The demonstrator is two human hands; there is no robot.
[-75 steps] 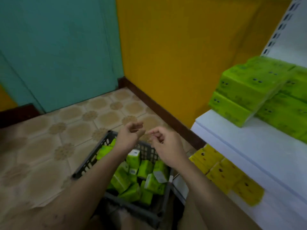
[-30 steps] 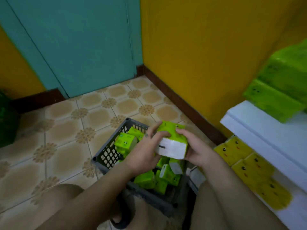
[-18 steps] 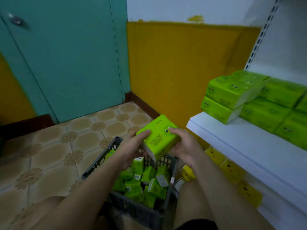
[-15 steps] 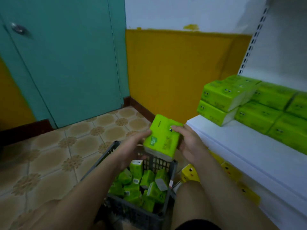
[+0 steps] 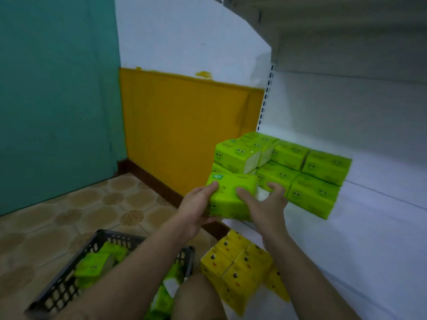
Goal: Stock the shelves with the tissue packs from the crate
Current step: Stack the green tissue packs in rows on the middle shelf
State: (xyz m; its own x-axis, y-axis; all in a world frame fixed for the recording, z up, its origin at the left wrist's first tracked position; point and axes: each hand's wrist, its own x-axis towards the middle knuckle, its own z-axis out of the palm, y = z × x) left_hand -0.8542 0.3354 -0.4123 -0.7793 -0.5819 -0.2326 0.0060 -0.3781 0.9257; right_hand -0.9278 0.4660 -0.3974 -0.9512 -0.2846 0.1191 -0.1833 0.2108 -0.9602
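Observation:
I hold a green tissue pack (image 5: 231, 195) between both hands at the front left corner of the white shelf (image 5: 381, 227). My left hand (image 5: 196, 206) grips its left end, thumb on top. My right hand (image 5: 265, 204) grips its right end, fingers spread across the top. The pack sits right in front of the stacked green packs (image 5: 300, 167) on the shelf. Below, the dark crate (image 5: 67, 280) on the floor holds several more green packs (image 5: 94, 266), partly hidden by my left forearm.
Yellow tissue packs (image 5: 238, 266) fill the lower shelf beside my knee. An upper shelf board (image 5: 346, 31) hangs overhead. A yellow wall (image 5: 184, 130) and a teal door (image 5: 57, 100) stand behind; tiled floor (image 5: 69, 215) lies to the left.
Both hands picked a green pack out of the crate, turned it and carried it up and right to the shelf's front corner, against the stacked packs. My view rose toward the shelf.

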